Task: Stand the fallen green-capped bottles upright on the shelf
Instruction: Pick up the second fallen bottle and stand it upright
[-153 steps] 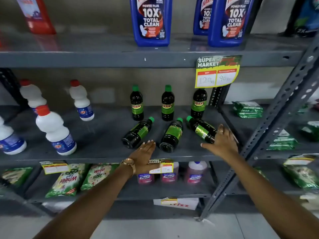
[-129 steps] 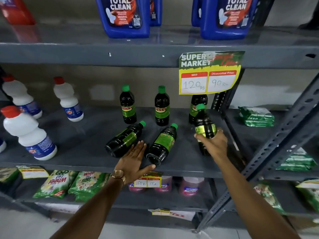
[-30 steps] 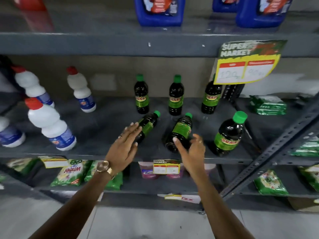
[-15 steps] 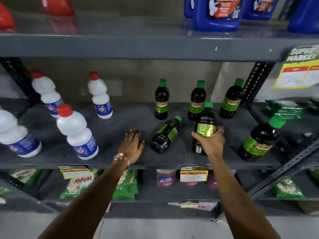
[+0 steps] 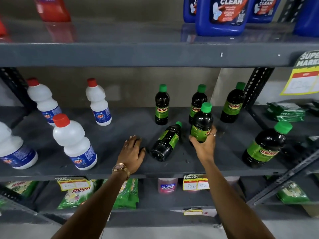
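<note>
One dark green-capped bottle [image 5: 167, 143] lies on its side on the grey middle shelf [image 5: 110, 133], cap pointing to the back right. My right hand [image 5: 203, 145] is shut on another green-capped bottle [image 5: 202, 123], held upright just right of the fallen one. My left hand [image 5: 132, 152] rests flat and open on the shelf, just left of the fallen bottle's base. Three bottles stand upright at the back [image 5: 162, 105] [image 5: 196, 100] [image 5: 232, 104]. Another upright bottle [image 5: 265, 147] stands at the front right.
White red-capped bottles [image 5: 74, 144] stand on the left of the same shelf. Blue jugs [image 5: 222, 16] sit on the shelf above. A slanted metal upright [image 5: 283, 178] crosses the front right. Green packets [image 5: 286, 112] lie to the right; detergent bags [image 5: 76, 194] fill the shelf below.
My right hand has lifted the middle fallen bottle upright and holds it. My left hand has come off the left fallen bottle and now lies on the shelf beside it.
</note>
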`<action>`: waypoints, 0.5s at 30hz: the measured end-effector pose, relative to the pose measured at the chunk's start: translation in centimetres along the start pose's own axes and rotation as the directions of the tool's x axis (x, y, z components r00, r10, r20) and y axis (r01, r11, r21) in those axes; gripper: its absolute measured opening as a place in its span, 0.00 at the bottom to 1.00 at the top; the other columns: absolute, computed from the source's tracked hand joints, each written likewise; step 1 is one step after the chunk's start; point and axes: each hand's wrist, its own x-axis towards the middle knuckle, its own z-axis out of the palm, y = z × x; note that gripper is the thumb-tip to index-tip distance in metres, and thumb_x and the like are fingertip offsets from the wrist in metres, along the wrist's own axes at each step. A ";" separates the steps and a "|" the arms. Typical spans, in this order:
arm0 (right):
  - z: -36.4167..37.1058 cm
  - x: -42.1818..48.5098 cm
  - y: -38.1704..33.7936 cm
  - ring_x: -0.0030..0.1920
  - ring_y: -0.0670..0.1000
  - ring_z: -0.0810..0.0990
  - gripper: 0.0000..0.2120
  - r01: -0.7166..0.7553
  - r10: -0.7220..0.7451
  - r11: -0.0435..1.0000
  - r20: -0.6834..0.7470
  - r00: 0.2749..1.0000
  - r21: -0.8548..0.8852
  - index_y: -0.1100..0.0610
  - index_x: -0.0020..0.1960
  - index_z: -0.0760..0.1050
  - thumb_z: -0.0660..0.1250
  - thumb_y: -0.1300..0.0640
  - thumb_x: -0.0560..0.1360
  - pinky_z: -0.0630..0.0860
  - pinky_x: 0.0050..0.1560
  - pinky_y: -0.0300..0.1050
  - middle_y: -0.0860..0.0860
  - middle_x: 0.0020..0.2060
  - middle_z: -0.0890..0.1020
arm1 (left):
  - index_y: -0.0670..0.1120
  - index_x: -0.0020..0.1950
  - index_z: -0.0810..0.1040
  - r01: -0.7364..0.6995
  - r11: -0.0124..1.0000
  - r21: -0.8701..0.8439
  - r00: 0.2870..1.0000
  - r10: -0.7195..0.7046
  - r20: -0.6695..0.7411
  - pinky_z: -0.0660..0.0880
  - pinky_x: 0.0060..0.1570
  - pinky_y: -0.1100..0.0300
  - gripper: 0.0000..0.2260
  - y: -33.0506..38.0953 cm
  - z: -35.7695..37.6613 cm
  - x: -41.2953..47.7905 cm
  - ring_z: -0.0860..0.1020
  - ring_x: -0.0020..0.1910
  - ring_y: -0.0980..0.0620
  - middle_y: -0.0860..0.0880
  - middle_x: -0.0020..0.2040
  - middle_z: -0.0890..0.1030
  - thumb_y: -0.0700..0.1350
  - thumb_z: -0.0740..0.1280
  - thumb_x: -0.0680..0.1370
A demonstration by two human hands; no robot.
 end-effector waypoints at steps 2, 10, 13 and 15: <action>-0.6 -0.4 0.8 0.50 0.39 0.79 0.33 -0.002 0.003 1.000 0.014 1.000 -0.029 0.56 0.67 0.68 0.74 0.69 0.66 0.77 0.55 0.39 0.49 0.52 0.79 | 0.43 0.73 0.63 0.003 1.000 0.008 1.000 -0.003 -0.001 0.50 0.77 0.50 0.22 0.0 0.1 0.0 0.56 0.77 0.43 0.41 0.76 0.61 0.49 0.58 0.80; -0.3 0.4 0.4 0.61 0.54 0.73 0.34 0.004 -0.019 0.990 -0.105 0.994 -0.141 0.58 0.61 0.72 0.82 0.57 0.59 0.71 0.64 0.46 0.52 0.58 0.70 | 0.43 0.73 0.62 0.006 1.000 -0.012 1.000 -0.006 0.014 0.50 0.76 0.50 0.22 0.1 -0.1 -0.1 0.55 0.77 0.43 0.41 0.76 0.61 0.49 0.57 0.80; -0.4 0.6 0.9 0.63 0.54 0.70 0.31 0.011 -0.024 0.983 -0.070 0.997 -0.184 0.58 0.60 0.73 0.80 0.57 0.60 0.68 0.62 0.42 0.54 0.60 0.69 | 0.43 0.73 0.62 0.012 1.000 -0.025 1.000 -0.012 0.021 0.49 0.77 0.50 0.22 0.2 -0.2 -0.2 0.54 0.77 0.43 0.41 0.76 0.60 0.49 0.57 0.81; -0.9 0.5 1.4 0.60 0.53 0.75 0.31 0.016 -0.020 0.986 -0.021 1.000 -0.165 0.56 0.63 0.72 0.77 0.62 0.62 0.69 0.57 0.38 0.52 0.58 0.74 | 0.43 0.73 0.62 0.014 1.000 -0.026 1.000 -0.014 0.021 0.49 0.77 0.49 0.22 0.3 -0.3 -0.2 0.54 0.77 0.43 0.41 0.76 0.60 0.49 0.57 0.81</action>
